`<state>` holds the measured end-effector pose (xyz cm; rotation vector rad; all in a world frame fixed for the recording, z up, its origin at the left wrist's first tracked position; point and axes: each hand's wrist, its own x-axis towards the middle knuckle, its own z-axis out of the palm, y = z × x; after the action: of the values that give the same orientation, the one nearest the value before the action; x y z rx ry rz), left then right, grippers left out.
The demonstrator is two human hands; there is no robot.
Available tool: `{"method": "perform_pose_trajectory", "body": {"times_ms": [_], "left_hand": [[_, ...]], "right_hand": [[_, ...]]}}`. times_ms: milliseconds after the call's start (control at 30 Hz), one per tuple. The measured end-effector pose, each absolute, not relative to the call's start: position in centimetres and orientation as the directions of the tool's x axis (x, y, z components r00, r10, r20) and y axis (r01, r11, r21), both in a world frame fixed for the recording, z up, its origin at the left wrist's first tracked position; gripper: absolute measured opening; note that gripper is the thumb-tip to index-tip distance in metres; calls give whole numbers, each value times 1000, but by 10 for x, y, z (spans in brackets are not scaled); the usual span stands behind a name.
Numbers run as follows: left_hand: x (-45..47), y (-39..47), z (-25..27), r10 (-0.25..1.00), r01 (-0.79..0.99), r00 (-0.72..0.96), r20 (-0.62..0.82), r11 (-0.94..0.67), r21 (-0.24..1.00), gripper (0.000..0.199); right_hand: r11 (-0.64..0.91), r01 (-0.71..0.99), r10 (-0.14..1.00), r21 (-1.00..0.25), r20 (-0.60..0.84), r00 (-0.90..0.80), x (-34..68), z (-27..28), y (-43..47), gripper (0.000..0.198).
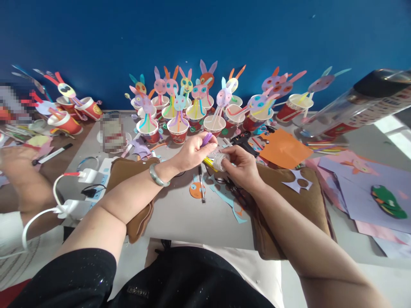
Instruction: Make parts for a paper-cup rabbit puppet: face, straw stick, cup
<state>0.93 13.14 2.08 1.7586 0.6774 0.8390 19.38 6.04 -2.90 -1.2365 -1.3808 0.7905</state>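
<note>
Over the counter [180, 218], the left hand [193, 152] is curled around a purple piece [207, 139]; just right of it, the right hand [241, 167] grips a white roll [220, 162], cups [179, 136] on the far side.

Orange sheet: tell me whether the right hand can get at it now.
Probably yes: the orange sheet lies near the right hand, its top largely bare, but a whitish roll occupies that hand's grip.

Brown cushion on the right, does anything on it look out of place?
Yes: a pale paper scrap lies on the brown cushion. It looks odd because it is ragged, with a round hole.
</note>
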Motion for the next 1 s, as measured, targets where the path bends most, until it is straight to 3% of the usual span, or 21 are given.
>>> {"method": "perform_pose_trajectory", "body": {"times_ms": [200, 333, 500, 667, 867, 1000], "left_hand": [[11, 131, 18, 749, 30, 646, 146, -215, 976, 23], [13, 132, 17, 721, 38, 682, 125, -205, 978, 24], [15, 131, 14, 708, 43, 692, 138, -231, 972, 18], [15, 127, 16, 723, 73, 677, 133, -247, 966, 14], [15, 129, 18, 797, 125, 587, 144, -264, 956, 13], [14, 132, 18, 823, 115, 551, 142, -244, 963, 13]], "right_hand": [[137, 38, 989, -990, 135, -58, 192, -24, 59, 22], [65, -6, 997, -998, 66, -32, 194, -25, 58, 24], [108, 63, 994, -992, 108, -6, 196, -21, 55, 17], [169, 124, 986, -978, 169, -16, 194, -16, 55, 30], [61, -57, 993, -997, 66, -99, 194, -18, 54, 41], [38, -89, 992, -995, 49, -117, 192, -20, 54, 33]]}}
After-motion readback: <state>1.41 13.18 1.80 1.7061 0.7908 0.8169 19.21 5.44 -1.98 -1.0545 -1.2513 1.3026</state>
